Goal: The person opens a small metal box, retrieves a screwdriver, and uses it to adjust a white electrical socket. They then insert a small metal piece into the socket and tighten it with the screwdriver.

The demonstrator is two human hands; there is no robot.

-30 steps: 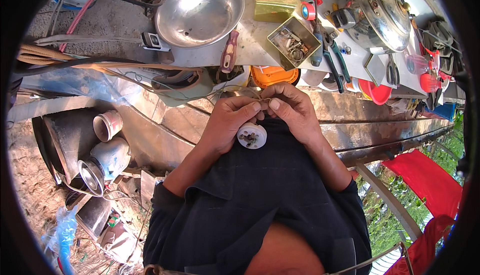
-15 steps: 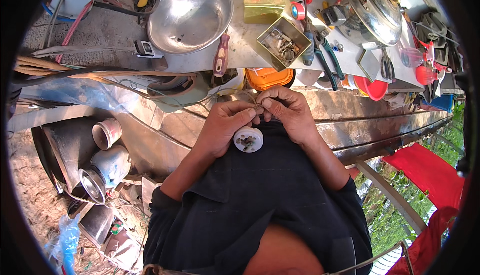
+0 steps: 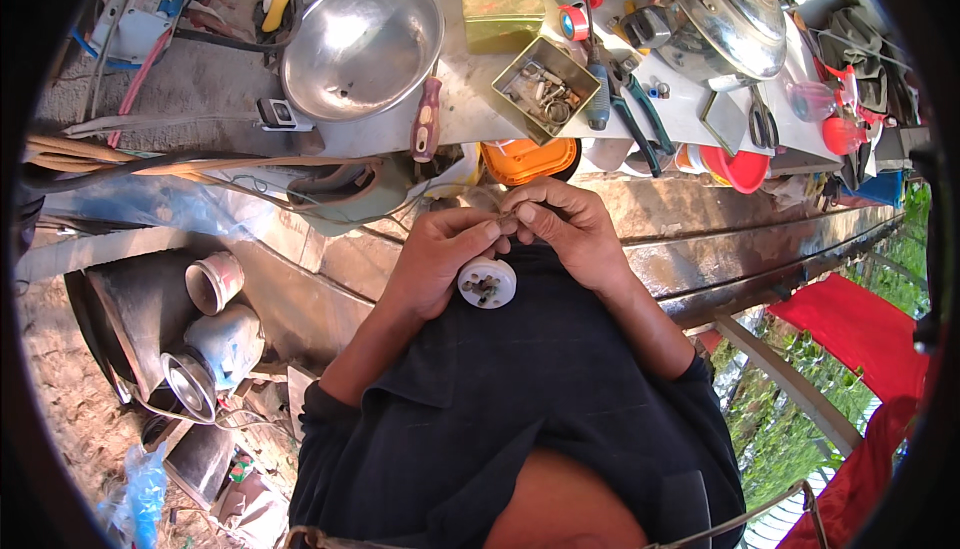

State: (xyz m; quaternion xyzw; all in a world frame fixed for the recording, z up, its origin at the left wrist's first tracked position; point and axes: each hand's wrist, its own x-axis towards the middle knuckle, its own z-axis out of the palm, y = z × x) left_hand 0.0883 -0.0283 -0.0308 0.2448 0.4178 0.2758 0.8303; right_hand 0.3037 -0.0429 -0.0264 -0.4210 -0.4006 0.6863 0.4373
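In front of my dark shirt, both hands meet with their fingertips almost touching. My left hand point(image 3: 447, 249) is closed in a pinch, and so is my right hand point(image 3: 565, 229). Between them is what looks like a thin wire point(image 3: 505, 217); its ends are hidden by the fingers. Just below the left fingers hangs a round white plastic piece point(image 3: 487, 283) with several dark holes in its face. Whether the left fingers also grip this piece, I cannot tell.
On the bench ahead are a steel bowl point(image 3: 362, 47), a screwdriver point(image 3: 427, 119), an open tin of small metal parts point(image 3: 544, 89), green-handled pliers point(image 3: 642, 114) and a lidded metal pot point(image 3: 720, 19). An orange container point(image 3: 530, 160) sits below its edge. Cables point(image 3: 150, 156) run at left.
The bench and its things sit slightly further left in the view. My hands and the white piece have shifted slightly left too; both hands keep their pinch.
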